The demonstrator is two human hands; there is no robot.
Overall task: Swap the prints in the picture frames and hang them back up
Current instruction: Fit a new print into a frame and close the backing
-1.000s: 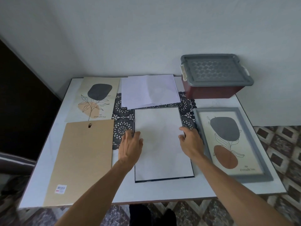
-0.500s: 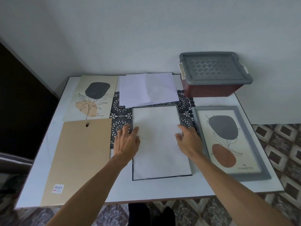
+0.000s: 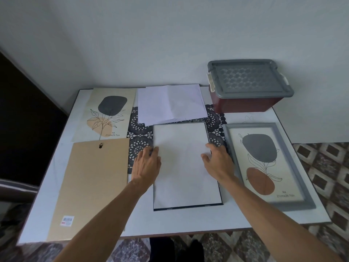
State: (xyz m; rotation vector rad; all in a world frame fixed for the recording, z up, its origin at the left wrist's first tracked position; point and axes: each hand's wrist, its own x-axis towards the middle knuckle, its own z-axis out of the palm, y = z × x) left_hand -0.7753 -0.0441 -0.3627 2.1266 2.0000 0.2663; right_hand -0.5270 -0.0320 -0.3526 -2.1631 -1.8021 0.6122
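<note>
Flat, empty, our left grip (image 3: 147, 164) and right grip (image 3: 219, 164) flank the black frame (image 3: 187, 206), lengthwise toward the tabletop's (image 3: 188, 221) far edge.

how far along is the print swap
Done: a backing board and one loose print lie out at the left. In hand: left hand and right hand rest on the white sheet in the dark frame. Left: the grey frame holds a print, and both frames lie on the table, unhung.

Two frames (image 3: 188, 206) (image 3: 294, 205), two prints (image 3: 109, 112) (image 3: 262, 163), one backing board (image 3: 94, 182), one box (image 3: 249, 80)
</note>
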